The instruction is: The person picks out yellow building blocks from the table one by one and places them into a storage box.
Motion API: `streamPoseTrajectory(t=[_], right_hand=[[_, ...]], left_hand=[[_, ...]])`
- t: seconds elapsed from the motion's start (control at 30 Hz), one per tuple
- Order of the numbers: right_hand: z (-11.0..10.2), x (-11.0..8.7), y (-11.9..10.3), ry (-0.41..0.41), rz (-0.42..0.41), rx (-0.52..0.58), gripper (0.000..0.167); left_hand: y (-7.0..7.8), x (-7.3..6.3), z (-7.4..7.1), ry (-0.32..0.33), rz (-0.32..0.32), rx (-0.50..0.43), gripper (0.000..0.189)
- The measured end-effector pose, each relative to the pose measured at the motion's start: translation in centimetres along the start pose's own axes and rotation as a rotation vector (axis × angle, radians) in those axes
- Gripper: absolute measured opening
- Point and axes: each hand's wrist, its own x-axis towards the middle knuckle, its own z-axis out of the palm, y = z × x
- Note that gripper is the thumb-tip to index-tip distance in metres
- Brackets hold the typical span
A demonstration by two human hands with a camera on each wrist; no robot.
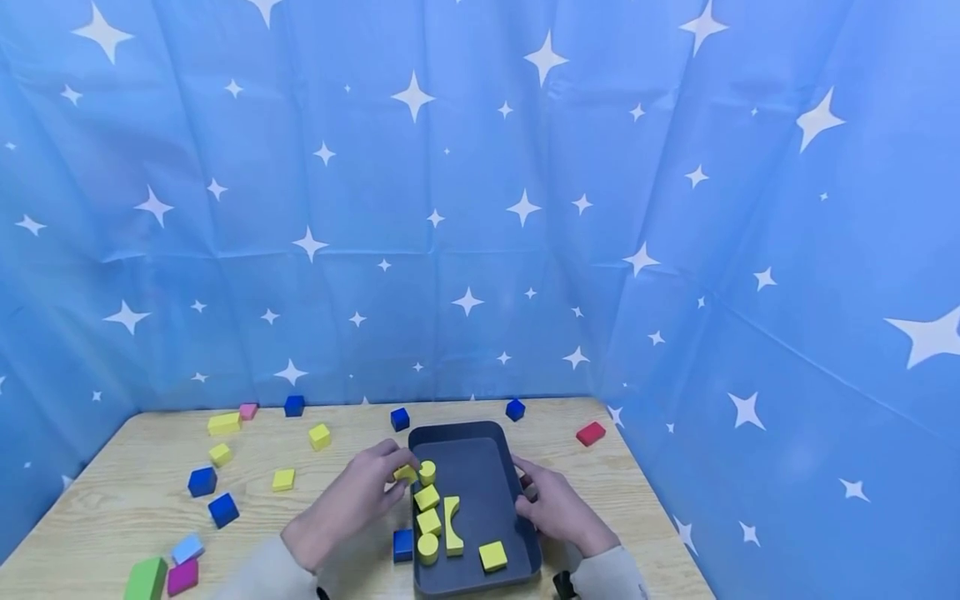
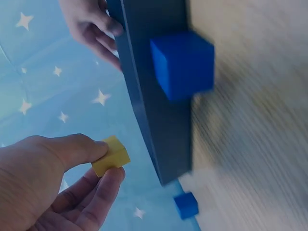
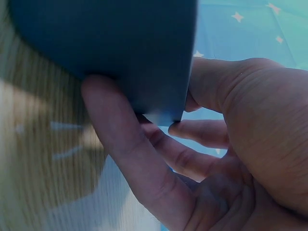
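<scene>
My left hand (image 1: 360,493) pinches a small yellow block (image 2: 110,156) between thumb and fingertips, over the left rim of a dark grey tray (image 1: 480,467). At the tray's right side my right hand (image 1: 557,505) grips the edge, thumb at the rim and fingers (image 3: 132,149) against the outer wall and underside. Inside the tray, a yellow cylinder (image 1: 427,548), a yellow arch-cut block (image 1: 452,527), a yellow square block (image 1: 492,556) and several other yellow pieces lie mostly along the left wall.
A blue cube (image 1: 402,545) sits close outside the tray's left wall. Loose blocks are spread over the table's left half, among them a green block (image 1: 146,578) and a magenta one (image 1: 183,576). A red block (image 1: 590,433) lies at the back right. A starry blue curtain (image 1: 480,208) hangs behind.
</scene>
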Motion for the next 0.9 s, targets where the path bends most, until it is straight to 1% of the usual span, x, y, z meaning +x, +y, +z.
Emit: streamPoseTrajectory(t=[0.1, 0.2, 0.33, 0.4, 0.6, 0.7, 0.8, 0.9], right_hand=[[0.0, 0.1, -0.1, 0.003, -0.008, -0.011, 0.077], [0.0, 0.1, -0.1, 0.004, -0.013, -0.022, 0.076], [0.1, 0.1, -0.2, 0.001, -0.002, -0.005, 0.076], [0.1, 0.1, -0.2, -0.001, 0.001, 0.001, 0.077], [0.0, 0.0, -0.2, -0.005, 0.009, 0.008, 0.077], [-0.1, 0.0, -0.1, -0.006, 0.006, 0.006, 0.077], [-0.1, 0.0, -0.1, -0.003, 0.001, -0.007, 0.077], [-0.1, 0.0, -0.1, -0.001, 0.002, -0.010, 0.077]], left_hand=[[1.2, -0.2, 0.1, -0.021, 0.047, -0.014, 0.029], [2.2, -0.4, 0.3, -0.052, 0.081, -0.029, 0.030], [3.4, -0.7, 0.8, -0.114, 0.108, -0.052, 0.028], [3.9, -0.9, 1.2, -0.148, 0.102, -0.065, 0.025], [5.2, -1.1, 2.4, -0.282, 0.036, -0.088, 0.024], [5.7, -1.1, 2.9, -0.336, 0.032, -0.094, 0.025], [6.0, -1.0, 3.4, -0.362, 0.032, -0.096, 0.025], [6.1, -1.0, 3.9, -0.369, 0.040, -0.082, 0.024]])
